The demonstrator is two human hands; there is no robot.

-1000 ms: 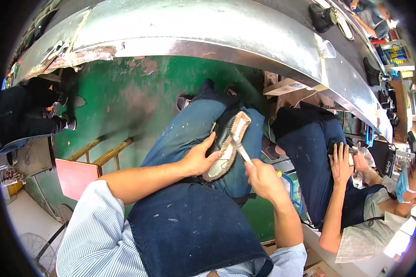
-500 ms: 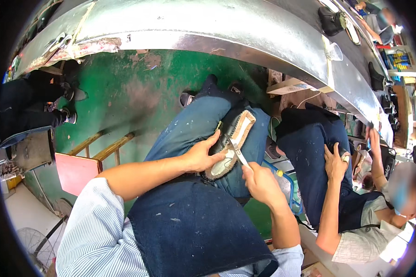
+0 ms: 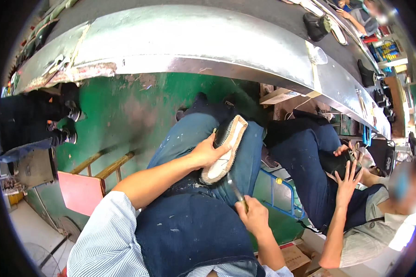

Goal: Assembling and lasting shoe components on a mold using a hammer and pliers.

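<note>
The left hand keeps its fingers curled around a rope-soled shoe, pressing it sole-up against the person's denim-covered thigh. The right hand, which half a second ago worked right at the shoe's lower edge, has now drawn back toward the person's body; its fingers stay closed on a thin metal-bladed tool, whose tip sits just clear of the sole. That stroke looks finished, with the shoe ready for another.
</note>
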